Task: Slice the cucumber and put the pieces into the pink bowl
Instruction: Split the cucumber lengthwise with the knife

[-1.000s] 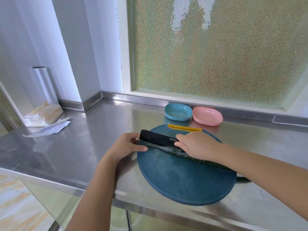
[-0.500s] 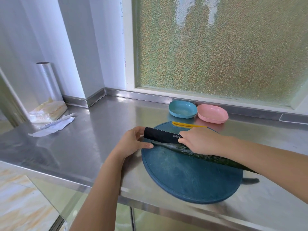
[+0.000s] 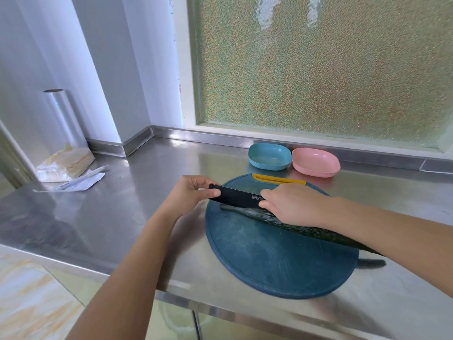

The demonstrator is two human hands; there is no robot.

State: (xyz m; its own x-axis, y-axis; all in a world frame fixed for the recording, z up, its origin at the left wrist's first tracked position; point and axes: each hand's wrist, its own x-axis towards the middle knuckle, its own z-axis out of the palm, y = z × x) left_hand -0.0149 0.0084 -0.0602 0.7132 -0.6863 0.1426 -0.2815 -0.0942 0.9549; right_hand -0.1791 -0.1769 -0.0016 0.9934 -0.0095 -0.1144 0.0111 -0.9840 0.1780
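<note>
pink bowl (image 3: 315, 161) | blue bowl (image 3: 269, 156) | black knife (image 3: 235, 199) | cucumber (image 3: 294, 225) seemingly dark green

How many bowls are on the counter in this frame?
2. The blue bowl sits at the back of the counter, beyond the cutting board; the pink bowl sits close beside it on its right. No others show.

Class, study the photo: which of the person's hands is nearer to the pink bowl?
Right. The right hand, gripping the black knife over the cutting board, lies just in front of the pink bowl; the left hand pinches the knife's tip, farther to the left.
</note>
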